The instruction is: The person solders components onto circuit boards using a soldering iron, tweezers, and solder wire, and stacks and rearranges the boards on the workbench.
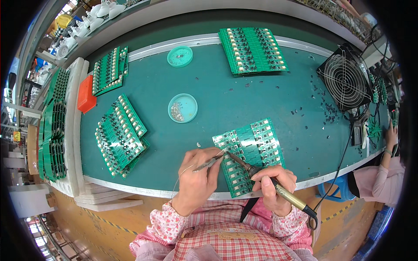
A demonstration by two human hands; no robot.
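Observation:
A green panel of small circuit boards (249, 141) lies at the front of the green table, its near end by the table's edge. My left hand (197, 176) is closed around metal tweezers (206, 164), their tips at the panel's left column of parts. A thin solder wire (177, 180) also runs through that hand's fingers. My right hand (278, 185) grips a soldering iron (291, 198) with a gold and black handle. Its tip meets the panel close to the tweezer tips; whether they touch the same part is too small to tell.
Two round turquoise dishes (194, 108) hold small parts. Stacked panels lie left (122, 137) and at the back (252, 52). An orange box (86, 95) stands far left. A black fan (346, 80) stands right, near scattered black chips (331, 114). A co-worker's arm (389, 145) shows far right.

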